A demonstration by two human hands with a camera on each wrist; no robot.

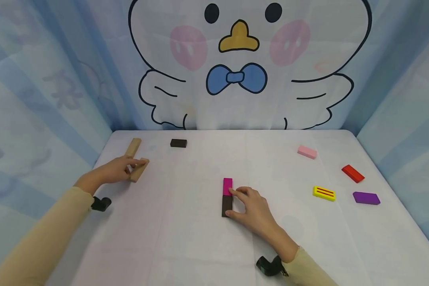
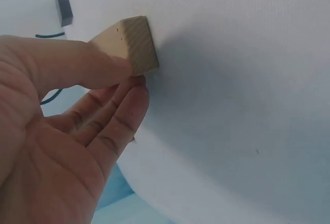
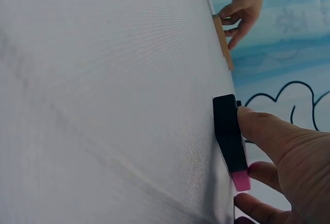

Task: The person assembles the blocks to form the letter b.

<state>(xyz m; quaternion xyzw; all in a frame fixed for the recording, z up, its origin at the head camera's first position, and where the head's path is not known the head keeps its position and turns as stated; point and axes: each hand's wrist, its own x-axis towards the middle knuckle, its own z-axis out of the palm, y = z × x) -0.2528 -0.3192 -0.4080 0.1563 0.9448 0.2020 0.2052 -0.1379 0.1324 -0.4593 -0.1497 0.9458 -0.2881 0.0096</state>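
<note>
At the table's far left, my left hand (image 1: 116,170) pinches a tan wooden block (image 1: 139,171) between thumb and fingers. The left wrist view shows the block's end face (image 2: 141,46) beyond the thumb. A second tan wooden block (image 1: 133,147) lies just behind that hand. Near the table's middle, a magenta block (image 1: 227,186) and a dark block (image 1: 227,205) lie end to end in a line. From their right side my right hand (image 1: 255,212) touches them, its thumb at the dark block and its index finger at the magenta one, the fingers spread apart.
Another dark block (image 1: 178,143) lies at the back left. On the right are pink (image 1: 307,152), red (image 1: 352,173), yellow striped (image 1: 323,193) and purple blocks (image 1: 366,198). A printed curtain (image 1: 236,107) stands behind the white table (image 1: 186,238).
</note>
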